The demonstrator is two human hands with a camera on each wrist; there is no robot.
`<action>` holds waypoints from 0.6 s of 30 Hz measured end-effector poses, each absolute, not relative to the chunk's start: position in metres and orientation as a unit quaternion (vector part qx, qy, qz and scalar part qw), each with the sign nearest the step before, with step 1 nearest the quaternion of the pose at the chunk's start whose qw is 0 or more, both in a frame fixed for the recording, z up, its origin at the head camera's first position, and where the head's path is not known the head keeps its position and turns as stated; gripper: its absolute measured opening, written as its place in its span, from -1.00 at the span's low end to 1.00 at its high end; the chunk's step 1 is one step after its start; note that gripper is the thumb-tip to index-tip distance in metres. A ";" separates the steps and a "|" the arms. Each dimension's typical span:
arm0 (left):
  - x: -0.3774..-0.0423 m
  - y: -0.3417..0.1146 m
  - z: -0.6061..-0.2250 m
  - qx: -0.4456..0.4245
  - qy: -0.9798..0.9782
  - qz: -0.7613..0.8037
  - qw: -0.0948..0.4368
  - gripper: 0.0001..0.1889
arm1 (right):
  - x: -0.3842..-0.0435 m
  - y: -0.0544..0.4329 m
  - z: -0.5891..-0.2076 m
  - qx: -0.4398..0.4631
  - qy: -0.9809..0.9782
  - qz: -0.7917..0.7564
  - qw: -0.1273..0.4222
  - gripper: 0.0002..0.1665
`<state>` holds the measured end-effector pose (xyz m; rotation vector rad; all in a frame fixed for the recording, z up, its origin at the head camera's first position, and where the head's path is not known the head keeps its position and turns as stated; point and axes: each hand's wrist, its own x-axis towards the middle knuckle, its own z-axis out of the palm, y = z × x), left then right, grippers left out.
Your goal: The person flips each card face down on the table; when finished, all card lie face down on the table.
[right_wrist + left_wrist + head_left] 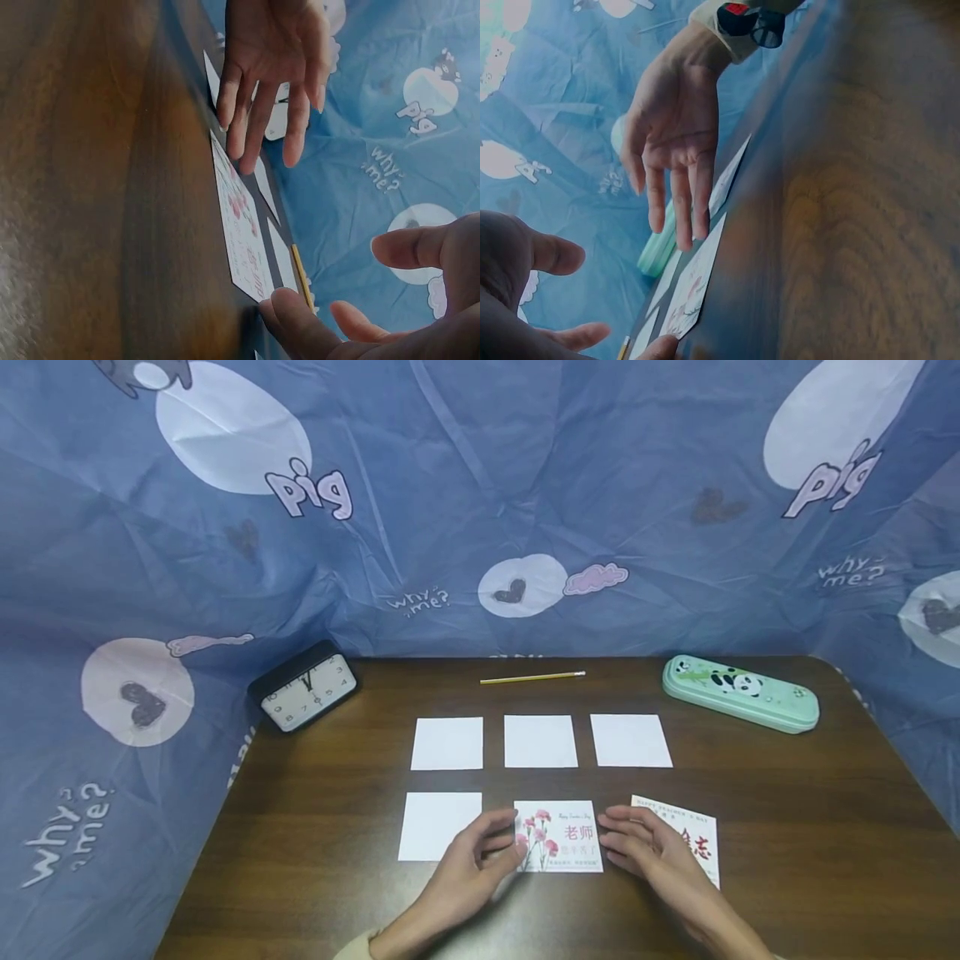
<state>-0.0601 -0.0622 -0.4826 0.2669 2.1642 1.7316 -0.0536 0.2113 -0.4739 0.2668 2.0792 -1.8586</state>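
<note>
A greeting card (558, 852) with pink carnations and red lettering lies flat on the table, between the two hands. My left hand (474, 864) is at the card's left edge, its fingers relaxed and overlapping that edge in the head view. At the right edge, my right hand (660, 856) has its fingertips close to the card, fingers loosely extended. Under the right hand in the head view lies a second card (705, 852) with red lettering, partly hidden. In the right wrist view the carnation card (241, 225) rests on the table with right fingertips right at its corner.
Blank white cards (448, 743) form a row behind, and another white card (431, 827) lies left of the left hand. A yellow pencil (532, 677) lies at the back. A black clock (303, 687) stands back left, a green panda pencil case (741, 693) back right.
</note>
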 end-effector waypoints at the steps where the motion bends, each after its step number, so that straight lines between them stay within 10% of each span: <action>1: -0.059 -0.062 -0.482 0.093 0.766 0.611 0.178 -0.41 | -0.053 0.211 -0.474 0.094 0.732 -0.653 0.169 -0.43; 18: -0.056 -0.059 -0.482 0.094 0.765 0.614 0.171 -0.41 | -0.049 0.203 -0.478 0.123 0.712 -0.670 0.168 -0.43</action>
